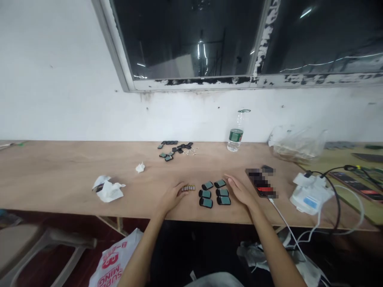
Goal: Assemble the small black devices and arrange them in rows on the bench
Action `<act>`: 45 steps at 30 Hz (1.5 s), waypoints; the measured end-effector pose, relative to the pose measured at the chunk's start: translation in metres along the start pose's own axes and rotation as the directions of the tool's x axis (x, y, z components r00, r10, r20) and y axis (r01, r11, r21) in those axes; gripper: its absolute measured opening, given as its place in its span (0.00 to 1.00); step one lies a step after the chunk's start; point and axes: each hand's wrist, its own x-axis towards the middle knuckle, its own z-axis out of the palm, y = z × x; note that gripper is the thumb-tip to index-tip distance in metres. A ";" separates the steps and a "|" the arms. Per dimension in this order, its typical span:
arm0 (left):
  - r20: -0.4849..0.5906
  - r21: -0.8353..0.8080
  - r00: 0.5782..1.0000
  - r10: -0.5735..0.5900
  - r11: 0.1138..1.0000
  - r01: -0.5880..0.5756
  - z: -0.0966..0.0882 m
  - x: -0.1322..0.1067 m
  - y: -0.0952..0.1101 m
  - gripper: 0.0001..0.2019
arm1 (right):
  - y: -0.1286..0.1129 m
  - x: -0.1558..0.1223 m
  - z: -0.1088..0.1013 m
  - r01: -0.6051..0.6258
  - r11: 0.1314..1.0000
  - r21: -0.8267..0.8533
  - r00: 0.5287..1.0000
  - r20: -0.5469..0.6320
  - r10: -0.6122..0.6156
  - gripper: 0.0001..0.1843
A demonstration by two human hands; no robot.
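Note:
Several small black oval-ended gadgets with grey-green screens [205,194] lie in two columns on the table in front of me. To their left is a short row of small cylinders [189,187] that look like batteries, side by side. My left hand [172,197] rests at the left end of this row, thumb and fingertips apart and close against it; whether they touch it I cannot tell. On the other side of the gadgets, my right hand [240,191] lies on the table with its fingers stretched out, holding nothing. Its fingertips are near the top right gadget [220,183].
More dark gadgets [169,158] and small white bits [190,151] lie near the wall, left of a water bottle [235,139]. Crumpled tissue [110,191] is at left. At right are a phone [257,181] on a cable, a white power strip [311,195] and a plastic bag [299,145].

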 end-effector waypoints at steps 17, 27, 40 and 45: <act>0.025 -0.034 1.000 -0.016 0.999 0.016 -0.008 0.009 -0.007 0.18 | -0.015 0.005 -0.003 0.000 0.984 -0.176 0.992 0.128 0.023 0.26; -0.002 0.034 1.000 -0.023 0.999 0.024 -0.004 0.006 -0.013 0.20 | -0.013 0.002 -0.004 0.078 0.994 -0.081 0.996 0.058 -0.073 0.25; -0.021 0.045 0.999 -0.035 0.998 0.036 -0.005 0.007 -0.012 0.26 | -0.049 -0.040 -0.005 -0.116 0.956 -0.268 0.993 -0.055 0.105 0.19; -0.031 0.089 0.999 -0.021 0.996 0.023 -0.005 0.005 -0.009 0.23 | -0.045 -0.037 -0.001 -0.107 0.954 -0.279 0.994 -0.046 0.098 0.15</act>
